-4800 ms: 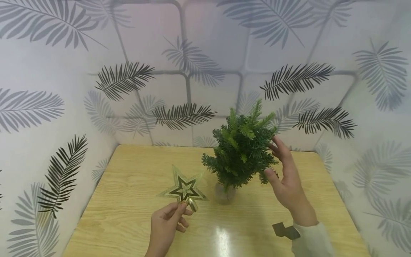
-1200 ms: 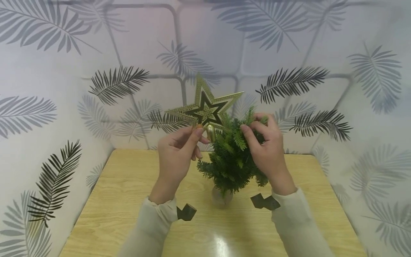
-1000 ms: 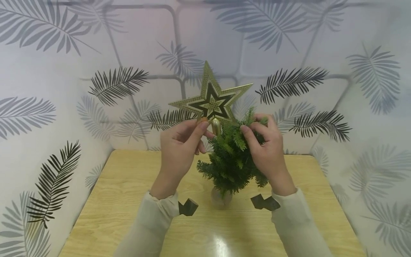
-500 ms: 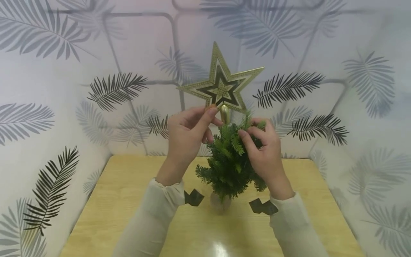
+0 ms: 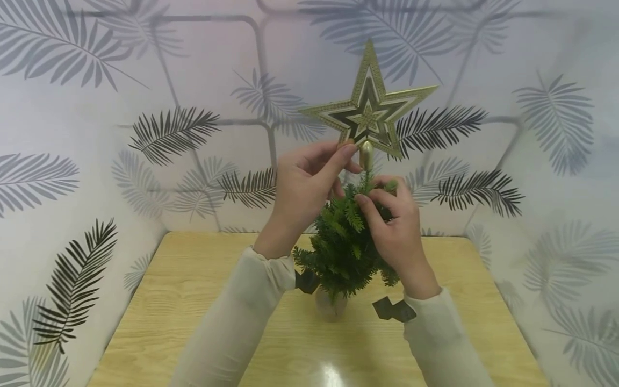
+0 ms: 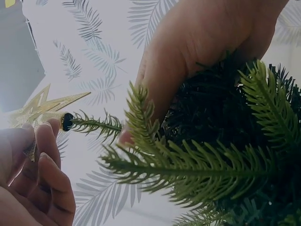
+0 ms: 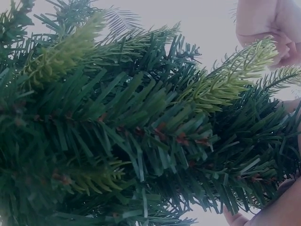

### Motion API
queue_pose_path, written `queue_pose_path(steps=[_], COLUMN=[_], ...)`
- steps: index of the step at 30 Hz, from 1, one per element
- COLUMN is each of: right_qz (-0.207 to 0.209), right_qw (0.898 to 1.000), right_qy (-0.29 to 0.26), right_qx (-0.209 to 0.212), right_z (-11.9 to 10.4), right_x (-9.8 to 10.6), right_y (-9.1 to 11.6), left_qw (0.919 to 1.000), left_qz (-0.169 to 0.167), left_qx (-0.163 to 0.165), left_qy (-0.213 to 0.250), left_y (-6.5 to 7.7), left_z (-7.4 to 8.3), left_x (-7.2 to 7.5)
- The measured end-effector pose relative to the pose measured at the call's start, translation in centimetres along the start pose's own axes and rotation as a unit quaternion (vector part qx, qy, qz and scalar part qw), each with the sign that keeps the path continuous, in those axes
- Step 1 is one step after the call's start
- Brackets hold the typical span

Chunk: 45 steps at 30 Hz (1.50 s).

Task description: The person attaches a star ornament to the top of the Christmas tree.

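Note:
My left hand (image 5: 307, 180) pinches a gold star tree topper (image 5: 368, 115) by a lower point, holding it upright over a small artificial Christmas tree (image 5: 340, 247). The topper's gold socket (image 5: 366, 155) faces down onto the tree's top sprig. In the left wrist view the dark mouth of the socket is right at the tip of that sprig (image 6: 96, 125). My right hand (image 5: 398, 231) grips the tree near its top, thumb and fingers among the upper branches; foliage hides part of the fingers. Green branches (image 7: 141, 127) fill most of the right wrist view.
The tree's pale round base (image 5: 331, 305) stands on a light wooden table (image 5: 203, 301). Behind and beside the table are walls (image 5: 217, 64) with a leaf pattern. Dark angular pieces (image 5: 394, 309) sit at both sleeve cuffs.
The left hand has lifted the star from low over the table, up and right to above the treetop. The right hand, earlier open beside the tree, now grips its upper branches.

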State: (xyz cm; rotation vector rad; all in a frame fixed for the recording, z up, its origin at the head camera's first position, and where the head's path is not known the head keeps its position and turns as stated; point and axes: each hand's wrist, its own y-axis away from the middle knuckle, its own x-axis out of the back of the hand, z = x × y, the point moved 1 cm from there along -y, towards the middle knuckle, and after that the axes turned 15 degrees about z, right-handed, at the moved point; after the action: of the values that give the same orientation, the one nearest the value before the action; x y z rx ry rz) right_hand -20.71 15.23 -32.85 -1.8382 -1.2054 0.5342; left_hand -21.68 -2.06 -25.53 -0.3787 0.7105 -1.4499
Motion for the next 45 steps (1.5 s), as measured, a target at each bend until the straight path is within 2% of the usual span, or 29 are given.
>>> queue_pose_path(steps=[7,20,25,33,41,45], right_qz=[-0.002,-0.003,0.0,0.008,0.014,0.014], right_qw=[1.0,1.0,1.0,1.0,1.0,1.0], right_qy=[0.004,0.01,0.009,-0.002,-0.002,-0.003], right_qx=[0.002,-0.008,-0.002,0.008,0.001,-0.003], right_z=[0.0,0.2,0.3,0.3,0.2,0.3], right_x=[0.0,0.2,0.3,0.1,0.0,0.1], right_y=[0.0,0.1,0.1,-0.2,-0.2,-0.2], left_qw=[0.9998,0.9994,0.9988,0.9973,0.9949,0.9951], left_qz=[-0.006,-0.008,-0.021,-0.025,-0.037,-0.035], left_qx=[-0.008,0.023,0.006,-0.022,-0.017,-0.013], left_qy=[-0.018,-0.025,-0.044,-0.066,-0.093,-0.092], left_y=[-0.1,0.1,0.3,0.4,0.6,0.7], left_z=[0.0,-0.6,-0.8,-0.9,-1.3,-1.5], left_x=[-0.5,-0.5,-0.4,0.0,0.0,-0.1])
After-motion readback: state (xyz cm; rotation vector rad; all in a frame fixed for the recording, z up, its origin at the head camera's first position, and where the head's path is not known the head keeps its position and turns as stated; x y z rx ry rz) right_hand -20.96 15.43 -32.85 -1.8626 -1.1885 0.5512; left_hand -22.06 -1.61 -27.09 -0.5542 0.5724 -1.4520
